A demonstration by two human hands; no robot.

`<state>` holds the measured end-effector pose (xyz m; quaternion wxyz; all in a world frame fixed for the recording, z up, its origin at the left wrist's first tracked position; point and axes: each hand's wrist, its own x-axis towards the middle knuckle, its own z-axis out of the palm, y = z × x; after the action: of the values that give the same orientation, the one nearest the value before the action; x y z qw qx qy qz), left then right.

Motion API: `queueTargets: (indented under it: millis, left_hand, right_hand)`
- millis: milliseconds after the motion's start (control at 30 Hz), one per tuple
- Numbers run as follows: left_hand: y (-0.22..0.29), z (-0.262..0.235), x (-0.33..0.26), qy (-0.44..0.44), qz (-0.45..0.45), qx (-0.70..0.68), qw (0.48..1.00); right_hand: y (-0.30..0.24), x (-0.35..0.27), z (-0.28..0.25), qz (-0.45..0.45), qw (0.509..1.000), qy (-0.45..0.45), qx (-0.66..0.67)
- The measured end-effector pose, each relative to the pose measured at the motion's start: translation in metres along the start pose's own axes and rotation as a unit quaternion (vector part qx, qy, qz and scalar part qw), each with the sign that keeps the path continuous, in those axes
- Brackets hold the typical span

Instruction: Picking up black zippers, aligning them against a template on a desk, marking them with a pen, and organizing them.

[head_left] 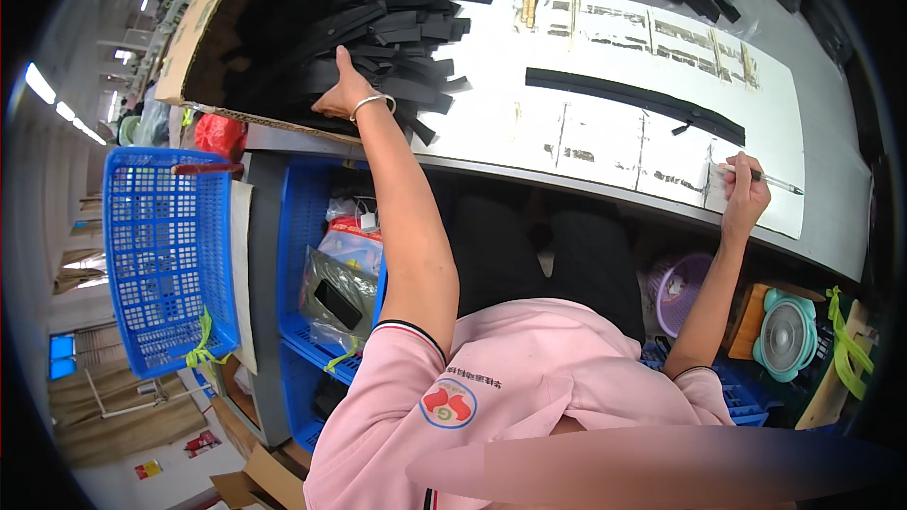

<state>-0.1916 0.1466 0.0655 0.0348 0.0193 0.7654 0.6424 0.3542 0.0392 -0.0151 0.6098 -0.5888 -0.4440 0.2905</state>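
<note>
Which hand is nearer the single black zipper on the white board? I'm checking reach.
Right. The right hand, holding a pen, sits just below the zipper end; the left hand rests on the black zipper pile, farther left.

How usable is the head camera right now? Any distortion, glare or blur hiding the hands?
Head view: heavy fisheye bend, the white worktable edge curving, corners black. Light even, no glare. Both hands sharp: left hand on the black strip pile, right hand holding a slim pen. A blurred smear crosses the bottom edge.
</note>
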Motion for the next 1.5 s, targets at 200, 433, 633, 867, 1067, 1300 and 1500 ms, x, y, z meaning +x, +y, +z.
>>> queueTargets:
  millis: [200,433,633,867,1067,1300,1500]
  left_hand:
    - [-0.01,-0.004,0.005,-0.048,-0.091,-0.098,0.99]
    - [-0.02,0.0,-0.014,-0.041,-0.096,-0.135,0.985]
    - [-0.033,0.003,-0.068,-0.02,-0.045,-0.166,0.985]
    - [-0.04,-0.019,-0.076,-0.017,0.128,-0.027,0.991]
    - [-0.049,-0.031,-0.061,0.025,0.331,0.078,0.94]
    - [-0.027,-0.01,-0.02,-0.037,0.557,0.181,0.81]
    - [-0.006,0.055,-0.003,-0.131,0.577,0.328,0.737]
  right_hand:
    - [-0.001,-0.001,0.002,0.001,1.0,0.004,-0.008]
    - [0.001,0.002,0.001,0.011,1.0,-0.002,0.001]
    - [0.002,0.001,-0.001,0.006,1.0,-0.004,-0.002]
    - [-0.005,0.0,0.005,-0.01,1.0,-0.013,0.009]
    - [-0.004,0.001,0.002,0.001,1.0,-0.005,0.0]
    - [-0.002,0.002,0.003,-0.008,0.999,-0.008,-0.036]
    - [-0.001,0.004,0.005,-0.004,0.999,-0.013,-0.031]
